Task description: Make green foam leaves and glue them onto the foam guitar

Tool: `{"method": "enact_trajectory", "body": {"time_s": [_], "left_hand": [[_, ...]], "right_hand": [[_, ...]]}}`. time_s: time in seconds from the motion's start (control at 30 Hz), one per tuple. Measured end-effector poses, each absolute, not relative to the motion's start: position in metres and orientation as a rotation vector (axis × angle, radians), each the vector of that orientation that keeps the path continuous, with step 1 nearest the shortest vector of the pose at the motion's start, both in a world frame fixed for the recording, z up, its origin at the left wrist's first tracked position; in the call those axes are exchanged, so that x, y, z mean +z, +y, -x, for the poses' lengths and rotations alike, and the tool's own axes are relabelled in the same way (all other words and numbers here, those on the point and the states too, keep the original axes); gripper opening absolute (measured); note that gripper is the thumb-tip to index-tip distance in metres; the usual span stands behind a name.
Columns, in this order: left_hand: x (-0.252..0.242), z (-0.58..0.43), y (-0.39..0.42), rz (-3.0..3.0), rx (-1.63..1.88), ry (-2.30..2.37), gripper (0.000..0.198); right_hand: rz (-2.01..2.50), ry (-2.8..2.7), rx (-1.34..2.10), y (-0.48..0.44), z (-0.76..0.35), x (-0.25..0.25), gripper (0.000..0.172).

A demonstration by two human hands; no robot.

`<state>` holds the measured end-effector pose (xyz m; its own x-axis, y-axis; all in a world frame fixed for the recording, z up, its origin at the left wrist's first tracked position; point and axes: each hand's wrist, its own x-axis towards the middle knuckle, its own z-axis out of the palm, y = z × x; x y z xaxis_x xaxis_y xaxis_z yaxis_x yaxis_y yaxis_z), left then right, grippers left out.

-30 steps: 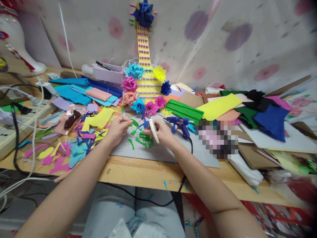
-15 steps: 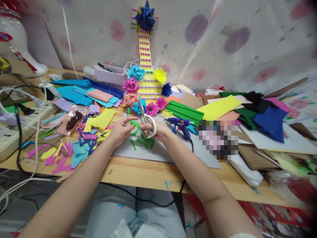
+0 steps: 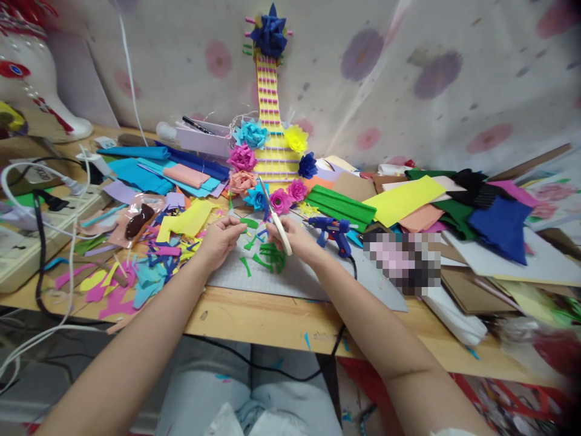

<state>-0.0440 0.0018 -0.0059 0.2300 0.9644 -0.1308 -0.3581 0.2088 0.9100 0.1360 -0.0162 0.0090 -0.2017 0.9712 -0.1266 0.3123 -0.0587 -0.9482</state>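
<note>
Past half-second; right hand [image 3: 294, 241] parted from left hand [image 3: 223, 240]; scissors [image 3: 282, 234] turned edge-on

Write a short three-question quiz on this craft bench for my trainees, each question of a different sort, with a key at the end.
1. Multiple choice: what does the person's right hand hold?
A) a black pen
B) white-handled metal scissors
C) a yellow paper flower

2. True or false: the blue plastic glue gun lies nearer the right hand than the left hand.

3. Fill in the blank: the small leaf-shaped paper piece at the left hand's fingertips is coloured ____.

Key: 1. B; 2. true; 3. green.
</note>
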Motion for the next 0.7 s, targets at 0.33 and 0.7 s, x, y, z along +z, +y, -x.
{"method": "enact_trajectory", "body": {"time_s": [0.33,0.7], "left_hand": [[-0.006,0.042,0.004,-0.873,1.083,0.896,0.031],[-0.008,0.040,0.002,-0.884,1.037,0.913,0.029]], "right_hand": [[1.727,-2.313,0.486,-0.050,-0.168,0.014,0.048],[1.741,-2.299,0.331,-0.045,-0.152,0.003,0.046]]}}
